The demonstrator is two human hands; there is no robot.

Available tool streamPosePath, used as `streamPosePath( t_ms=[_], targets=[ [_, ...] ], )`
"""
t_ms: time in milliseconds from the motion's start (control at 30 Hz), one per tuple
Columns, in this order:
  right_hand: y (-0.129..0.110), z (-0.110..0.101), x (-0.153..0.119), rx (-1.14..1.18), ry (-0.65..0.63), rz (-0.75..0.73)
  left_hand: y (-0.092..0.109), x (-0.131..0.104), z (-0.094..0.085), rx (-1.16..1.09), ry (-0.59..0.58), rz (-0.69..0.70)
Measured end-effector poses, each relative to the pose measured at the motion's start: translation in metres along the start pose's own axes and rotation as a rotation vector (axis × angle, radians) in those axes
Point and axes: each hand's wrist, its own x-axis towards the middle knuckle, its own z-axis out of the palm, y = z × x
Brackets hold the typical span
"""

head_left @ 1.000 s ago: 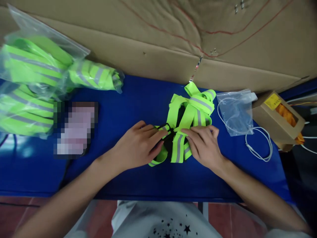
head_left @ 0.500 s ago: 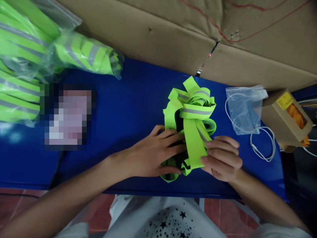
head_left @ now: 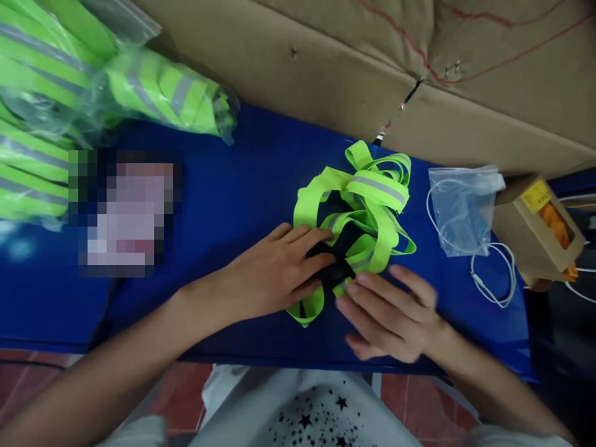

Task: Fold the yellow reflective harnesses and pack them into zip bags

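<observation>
A neon yellow-green reflective strap harness (head_left: 378,186) with grey stripes lies in a loose, looped heap on the blue table. My left hand (head_left: 284,270) is palm down at its near left side, fingers curled over a black part (head_left: 333,267) of the harness, partly hidden beneath them. My right hand (head_left: 391,316), slightly blurred, is at the near right side. Its fingertips touch or hover by a short strap piece near the black part, and its thumb stands apart from the fingers. One strap loop hangs below my left fingertips.
Clear bags of folded neon straps (head_left: 167,93) lie at the left, near a pixelated rectangular object (head_left: 135,211). On the right are a clear zip bag (head_left: 460,211), a white cable (head_left: 493,276) and a cardboard box (head_left: 535,230). A brown cardboard wall (head_left: 326,81) borders the table's back.
My right hand has let go of the wide strap and moved left, towards the black part. The straps have shifted and spread into looser loops. My left hand has moved slightly left.
</observation>
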Motion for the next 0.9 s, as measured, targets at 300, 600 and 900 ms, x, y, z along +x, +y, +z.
streamPosePath(
  t_ms=[300, 600, 900],
  targets=[
    [0.002, 0.032, -0.005, 0.101, -0.281, 0.353, 0.000, 0.006, 0.006, 0.145, 0.030, 0.085],
    [0.000, 0.025, 0.000, 0.023, -0.291, 0.297, 0.016, 0.007, -0.001, 0.376, 0.055, 0.087],
    [0.039, -0.027, -0.016, 0.257, -0.110, 0.455, 0.005, -0.038, -0.043, 0.140, 0.310, -0.137]
  ],
)
